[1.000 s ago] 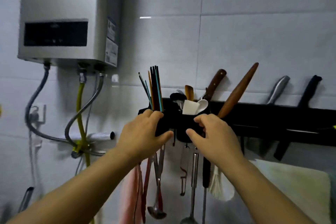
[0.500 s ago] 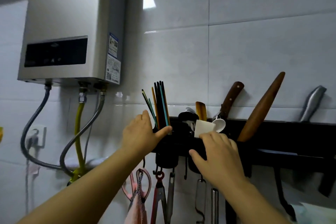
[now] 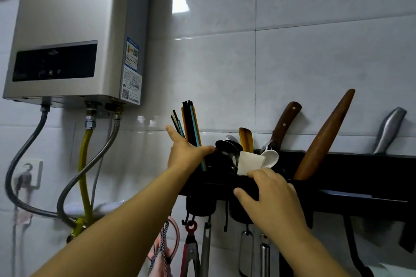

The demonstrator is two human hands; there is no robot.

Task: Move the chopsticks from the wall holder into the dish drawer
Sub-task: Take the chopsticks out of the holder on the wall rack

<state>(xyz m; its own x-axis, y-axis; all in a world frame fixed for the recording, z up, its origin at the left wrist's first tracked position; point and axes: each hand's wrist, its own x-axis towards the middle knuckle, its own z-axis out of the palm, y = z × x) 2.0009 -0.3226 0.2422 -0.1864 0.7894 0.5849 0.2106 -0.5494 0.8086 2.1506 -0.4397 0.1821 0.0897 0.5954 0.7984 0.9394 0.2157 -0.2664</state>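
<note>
A bundle of chopsticks, black, orange and teal, stands upright in the left cup of the black wall holder. My left hand is raised at the base of the bundle, fingers spread around it, thumb stretched to the right; a firm grip is not visible. My right hand rests on the front of the holder below a white scoop, fingers apart, holding nothing. The dish drawer is out of view.
The holder also carries spoons, a wooden spatula, a knife, a rolling pin and a steel handle. Tongs and utensils hang beneath. A water heater with hoses is mounted at upper left.
The view has tilted up and closer. My left hand rose from the holder's front to the chopsticks and spread its fingers. My right hand stayed on the holder.
</note>
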